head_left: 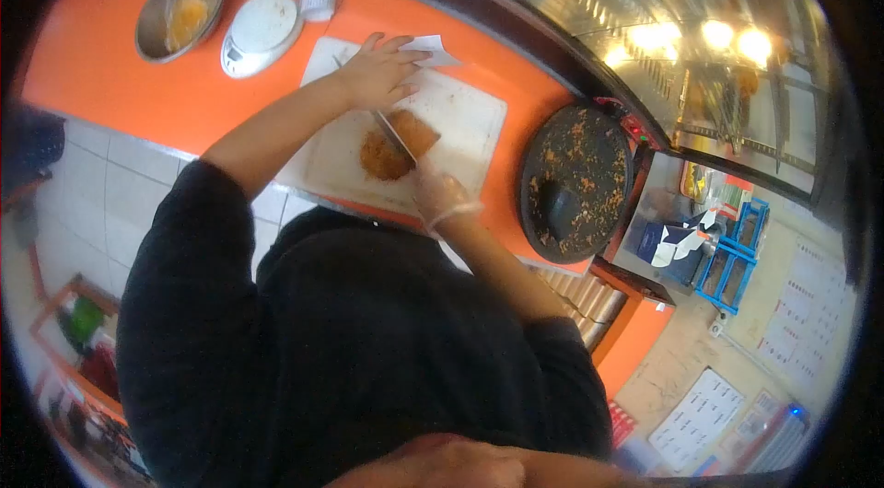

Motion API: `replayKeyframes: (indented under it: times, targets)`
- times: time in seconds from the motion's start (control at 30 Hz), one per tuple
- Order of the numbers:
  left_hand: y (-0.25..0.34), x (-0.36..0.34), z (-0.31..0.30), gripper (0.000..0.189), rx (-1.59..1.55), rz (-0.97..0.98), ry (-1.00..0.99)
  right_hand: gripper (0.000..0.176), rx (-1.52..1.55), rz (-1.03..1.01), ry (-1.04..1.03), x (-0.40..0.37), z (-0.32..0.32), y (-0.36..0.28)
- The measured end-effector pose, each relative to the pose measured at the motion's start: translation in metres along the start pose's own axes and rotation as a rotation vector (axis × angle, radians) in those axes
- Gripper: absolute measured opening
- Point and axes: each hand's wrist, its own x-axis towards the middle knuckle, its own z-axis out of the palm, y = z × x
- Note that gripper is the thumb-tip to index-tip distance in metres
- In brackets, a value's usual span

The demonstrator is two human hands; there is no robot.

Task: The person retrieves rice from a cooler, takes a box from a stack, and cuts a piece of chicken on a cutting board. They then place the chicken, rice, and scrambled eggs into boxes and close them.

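Your left hand [378,74] grips the knife [398,138] across the breaded cutlet [387,156]; your gloved right hand [442,196] touches it, grip unclear.

A left hand [382,72] held a steel-bladed knife [398,138] across a breaded brown cutlet [385,156] on a white rectangular cutting board [470,115], the gloved right hand [442,198] touching the cutlet's edge.

Table [110,74]: orange. Cutting board [465,110]: white; breaded cutlet [382,156]: golden brown. Round tray [589,156]: black, crumb-speckled; bowl [147,23]: silver; scale [262,28]: white.
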Motion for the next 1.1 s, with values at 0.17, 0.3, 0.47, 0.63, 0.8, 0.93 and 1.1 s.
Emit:
replayKeyframes:
  times: [0.17,0.3,0.47,0.63,0.8,0.93,1.1]
  targets:
    - [0.012,-0.024,-0.01,0.053,-0.046,-0.05,0.18,0.022,0.028,0.068,-0.24,-0.038,-0.077,-0.035]
    - [-0.006,-0.027,0.023,0.051,0.005,-0.147,0.048,0.024,-0.026,0.088,-0.249,-0.019,-0.029,-0.022]
    - [-0.002,-0.034,0.006,0.051,-0.144,-0.068,0.202,0.025,0.069,0.031,-0.093,-0.032,-0.027,-0.027]
    - [0.026,-0.059,-0.011,0.053,-0.18,-0.106,0.192,0.022,0.257,0.158,-0.166,-0.056,-0.025,-0.02]
    - [0.014,-0.061,0.023,0.057,-0.209,-0.087,0.125,0.022,0.036,0.084,-0.135,-0.047,-0.015,-0.025]
    - [0.002,-0.026,-0.017,0.055,-0.36,-0.001,0.352,0.021,-0.056,0.132,-0.21,-0.046,-0.065,-0.021]
    - [-0.008,0.012,0.028,0.054,-0.327,-0.062,0.275,0.022,-0.103,0.241,-0.289,-0.019,-0.088,-0.013]
